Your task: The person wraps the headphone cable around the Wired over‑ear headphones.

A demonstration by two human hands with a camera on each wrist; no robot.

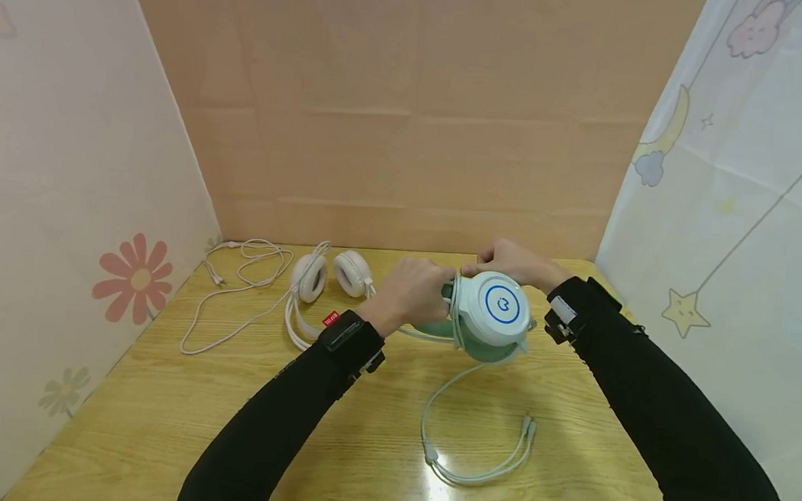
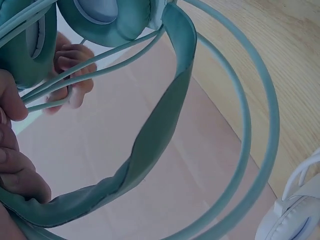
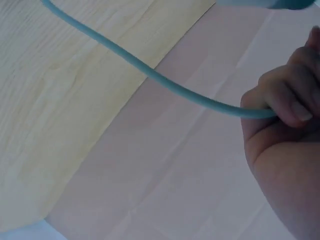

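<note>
Green-and-white headphones (image 1: pixel 502 309) are held up above the table, one round ear cup facing the head camera. My left hand (image 1: pixel 412 291) grips their green headband (image 2: pixel 157 120), its fingers curled around it at the left edge of the left wrist view. Pale green cable strands run across the ear cups and loop around beside the headband. In my right hand (image 1: pixel 516 264), beyond the ear cup, is the cable (image 3: pixel 175 89), pinched between curled fingers. The cable's tail, with a splitter and two plugs (image 1: pixel 528 427), lies on the table below.
White headphones (image 1: pixel 310 278) lie on the wooden table (image 1: pixel 155 435) left of my left hand, with a red tag (image 1: pixel 331 318) on them. Their white cable (image 1: pixel 191 351) spreads loosely to the left. A brown wall (image 1: pixel 409 113) stands behind the table, and printed white sheets flank it.
</note>
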